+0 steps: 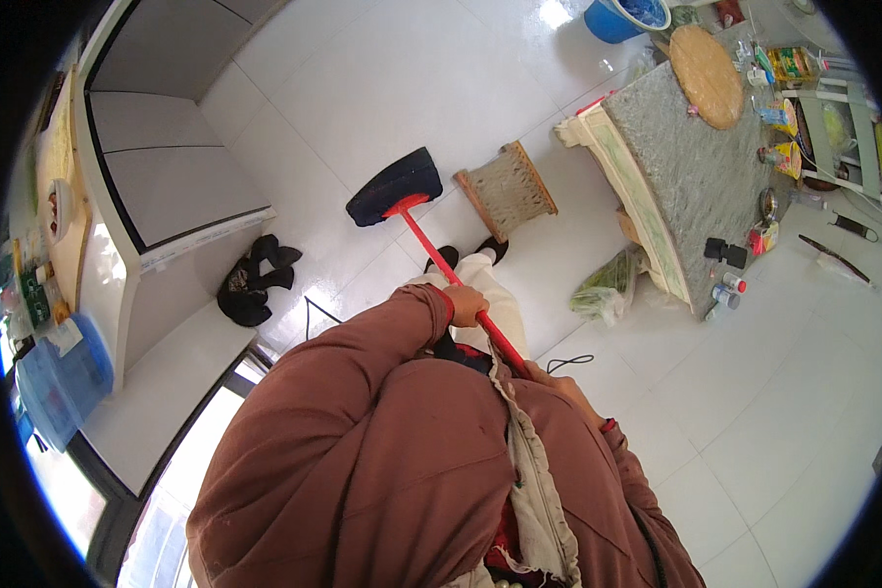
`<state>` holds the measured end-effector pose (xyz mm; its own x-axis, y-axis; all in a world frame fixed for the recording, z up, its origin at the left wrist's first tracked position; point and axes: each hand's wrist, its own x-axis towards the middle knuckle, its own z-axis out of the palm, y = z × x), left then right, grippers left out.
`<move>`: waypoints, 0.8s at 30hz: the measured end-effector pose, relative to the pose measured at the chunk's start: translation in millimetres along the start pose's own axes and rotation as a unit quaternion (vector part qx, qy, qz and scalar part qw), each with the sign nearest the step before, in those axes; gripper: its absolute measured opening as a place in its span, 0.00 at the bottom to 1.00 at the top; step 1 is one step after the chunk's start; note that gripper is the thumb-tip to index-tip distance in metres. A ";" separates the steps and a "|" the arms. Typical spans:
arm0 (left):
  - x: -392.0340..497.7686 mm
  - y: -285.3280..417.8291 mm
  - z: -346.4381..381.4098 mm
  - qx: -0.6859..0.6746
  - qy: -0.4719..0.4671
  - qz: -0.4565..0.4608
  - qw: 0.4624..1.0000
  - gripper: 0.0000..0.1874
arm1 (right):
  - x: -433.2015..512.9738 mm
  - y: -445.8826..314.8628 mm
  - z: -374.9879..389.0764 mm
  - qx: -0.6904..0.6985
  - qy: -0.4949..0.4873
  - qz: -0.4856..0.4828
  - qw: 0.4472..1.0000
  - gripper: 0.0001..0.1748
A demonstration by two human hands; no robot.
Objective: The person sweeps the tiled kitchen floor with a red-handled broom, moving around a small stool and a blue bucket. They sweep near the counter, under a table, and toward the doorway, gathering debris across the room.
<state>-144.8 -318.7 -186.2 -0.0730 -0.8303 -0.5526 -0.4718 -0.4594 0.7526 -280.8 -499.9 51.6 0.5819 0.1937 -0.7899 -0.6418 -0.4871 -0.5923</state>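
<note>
A broom with black bristles reaches forward over the pale tiled floor. Its long red handle slants back towards my body. My left hand wraps around the shaft in front of my waist. Lower down, near the handle's rear end, my right hand grips it against my right side. Beside the bristles, on their right, stands a low wooden stool with a woven cord seat. Whether the bristles press on the tiles cannot be told from above.
On the right stands a table with a grey top, bearing a round wooden board and cups. A bag of green vegetables lies by its base. A blue bucket stands beyond. Black cloth lies beside the left cabinet.
</note>
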 end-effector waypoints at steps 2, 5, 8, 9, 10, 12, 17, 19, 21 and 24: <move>-1.8 -2.6 -4.8 0.011 0.009 0.018 1.000 0.10 | 2.6 -1.9 -1.1 0.018 0.004 -0.039 0.999 0.31; -2.1 -3.6 -6.6 0.010 0.006 0.013 1.000 0.10 | 1.8 -0.8 -0.6 0.048 0.009 -0.005 0.999 0.29; 0.0 -1.7 -2.2 0.005 0.011 -0.005 1.000 0.09 | 1.2 1.5 1.4 0.027 0.024 -0.027 0.999 0.28; -0.4 -0.3 1.1 0.001 0.006 -0.015 1.000 0.09 | 0.5 0.6 2.9 0.014 0.026 -0.046 0.998 0.27; -0.8 0.2 3.9 -0.005 0.009 -0.011 1.000 0.10 | -0.3 -0.6 4.6 0.036 0.011 -0.017 0.999 0.27; -0.6 0.4 8.7 0.002 0.009 -0.011 1.000 0.10 | 0.3 -2.4 6.1 0.070 -0.004 0.046 0.996 0.27; -0.7 3.9 20.2 0.014 0.029 -0.033 0.999 0.09 | 6.3 4.8 22.9 0.243 0.014 0.023 0.970 0.26; 0.9 8.8 27.0 0.017 0.025 -0.041 0.999 0.09 | 4.8 17.3 33.5 0.249 0.025 0.028 0.968 0.28; 2.8 13.2 35.7 0.027 0.025 -0.054 0.998 0.11 | 1.6 33.8 43.5 0.157 0.044 0.032 0.986 0.31; 7.1 19.8 56.4 0.080 0.050 -0.080 0.992 0.13 | 1.3 62.6 63.3 0.307 0.062 0.073 0.947 0.33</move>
<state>-204.2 -316.0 -195.4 0.0974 -0.7821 -0.6155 -0.6045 -0.5378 0.5877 -351.8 -476.3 3.4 0.4941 0.0416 -0.8684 -0.8673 0.0935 -0.4890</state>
